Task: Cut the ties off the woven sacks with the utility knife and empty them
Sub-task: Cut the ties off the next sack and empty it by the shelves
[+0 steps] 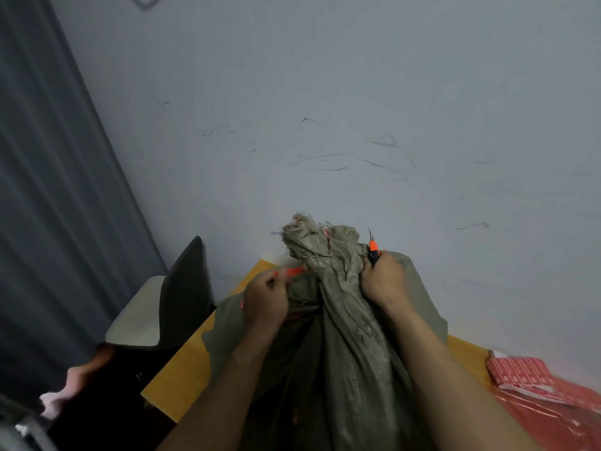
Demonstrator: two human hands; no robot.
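Woven sack (344,336) stands on the yellow table (182,369), low centre. Its long axis runs 6 to 12 o'clock, and the bunched, frayed neck points to 12 in front of the wall (325,92). Left hand (265,299) is at the neck's 9 o'clock, fingers pinching the orange-red tie (292,271), which runs toward the neck. Right hand (383,283) is at the neck's 3 o'clock, curled round the utility knife (373,252) and pressed against the sack; the blade points to 12. The table's left edge runs 7 to 1, with a bare strip between it and the sack. Dark chair (182,288) sits just off that edge at 9, with the grey curtain (48,190) beyond. Red packets (520,374) lie at 4 o'clock.
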